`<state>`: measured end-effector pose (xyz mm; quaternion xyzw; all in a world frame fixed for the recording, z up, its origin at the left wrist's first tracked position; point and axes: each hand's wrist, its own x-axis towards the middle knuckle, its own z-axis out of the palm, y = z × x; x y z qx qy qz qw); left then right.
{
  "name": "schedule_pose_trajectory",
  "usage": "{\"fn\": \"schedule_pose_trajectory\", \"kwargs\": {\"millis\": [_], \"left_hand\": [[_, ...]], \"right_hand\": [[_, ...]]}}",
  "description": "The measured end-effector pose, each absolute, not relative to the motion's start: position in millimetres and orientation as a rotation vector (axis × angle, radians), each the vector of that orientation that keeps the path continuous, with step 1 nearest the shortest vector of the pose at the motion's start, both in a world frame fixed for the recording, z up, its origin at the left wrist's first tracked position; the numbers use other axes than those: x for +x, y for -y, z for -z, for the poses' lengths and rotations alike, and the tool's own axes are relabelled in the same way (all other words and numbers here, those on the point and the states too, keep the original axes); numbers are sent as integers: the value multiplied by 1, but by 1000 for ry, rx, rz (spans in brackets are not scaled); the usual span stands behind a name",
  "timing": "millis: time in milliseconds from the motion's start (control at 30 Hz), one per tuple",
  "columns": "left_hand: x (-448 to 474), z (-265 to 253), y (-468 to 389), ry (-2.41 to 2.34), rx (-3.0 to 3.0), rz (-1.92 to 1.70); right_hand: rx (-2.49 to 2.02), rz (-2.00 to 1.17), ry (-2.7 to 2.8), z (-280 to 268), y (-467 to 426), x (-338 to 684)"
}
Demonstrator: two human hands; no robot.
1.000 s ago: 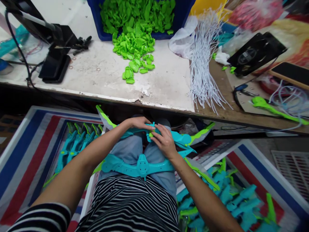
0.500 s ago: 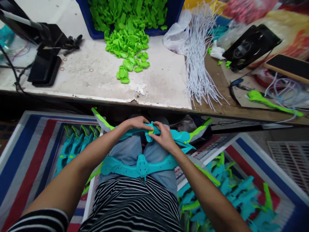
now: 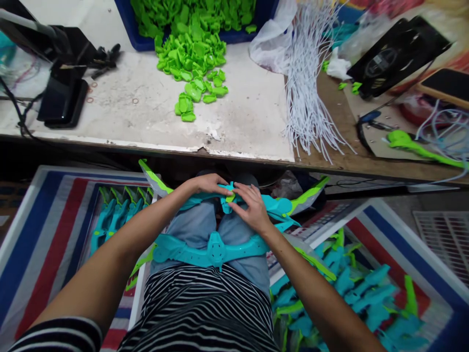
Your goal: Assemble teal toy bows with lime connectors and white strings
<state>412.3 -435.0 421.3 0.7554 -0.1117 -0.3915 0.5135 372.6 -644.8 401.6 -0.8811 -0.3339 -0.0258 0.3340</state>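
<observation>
Left hand [image 3: 209, 184] is curled with its fingers mostly together, thumb side gripping the middle of a long teal plastic bow-shaped piece with lime-and-grey tips [image 3: 280, 206]. Right hand [image 3: 253, 208] has that same middle from the other side, thumb and fingers part-way open around it. There's a small lime-green plastic part [image 3: 230, 198] right between the fingertips; can't tell which hand's got it pinched.

The bow piece is over the thighs, long axis running side to side, both tips swept outward and toward the bench. Closer to the belly, a second teal plastic bow-shaped piece [image 3: 216, 250] lies across the lap, roughly parallel, ends angled back toward the body. Further out, teal-and-lime pieces fill striped-lined crates either side, and a loose lime-green plastic heap [image 3: 192, 54] spills onto the bench [image 3: 252, 117].
</observation>
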Motion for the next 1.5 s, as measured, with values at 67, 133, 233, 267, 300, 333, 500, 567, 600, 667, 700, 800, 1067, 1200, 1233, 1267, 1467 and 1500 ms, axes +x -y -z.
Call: {"fn": "schedule_pose_trajectory", "kwargs": {"millis": [67, 133, 233, 267, 300, 333, 500, 567, 600, 667, 700, 800, 1067, 1200, 1233, 1267, 1467, 1500], "left_hand": [[412, -420, 435, 278, 1814, 938], [412, -421, 435, 266, 1837, 921], [410, -424, 436, 238, 1909, 889], [410, -424, 436, 233, 1927, 881], [409, -425, 436, 231, 1938, 873], [409, -425, 435, 232, 1943, 866], [409, -423, 433, 267, 1884, 869], [411, -422, 433, 305, 1870, 895], [412, -421, 432, 321, 1881, 912], [414, -420, 432, 336, 1913, 941], [415, -420, 432, 338, 1922, 950], [415, -419, 432, 348, 1896, 970], [414, -421, 435, 310, 1929, 955], [412, -422, 438, 302, 1989, 895], [412, -422, 438, 320, 2010, 870], [412, -421, 438, 341, 2035, 848], [404, -427, 439, 436, 2277, 712], [400, -432, 440, 463, 2335, 702]], "right_hand": [[-2323, 74, 839, -401, 642, 371], [-2316, 78, 796, -400, 641, 371], [-2269, 75, 793, -400, 642, 373], [-2261, 71, 821, -401, 643, 374], [-2262, 67, 857, -401, 644, 374], [-2271, 68, 890, -401, 645, 374], [-2335, 85, 981, -398, 647, 371], [-2362, 89, 986, -397, 646, 370], [-2377, 95, 968, -397, 645, 370], [-2397, 110, 910, -396, 643, 368], [-2396, 113, 886, -396, 643, 367], [-2376, 96, 850, -396, 642, 363], [-2448, -83, 754, -400, 641, 369], [-2541, -210, 699, -401, 633, 374], [-2574, -215, 701, -401, 630, 374], [-2607, -209, 702, -401, 627, 373], [-2717, -131, 788, -405, 623, 366], [-2719, -127, 831, -407, 625, 365]]}}
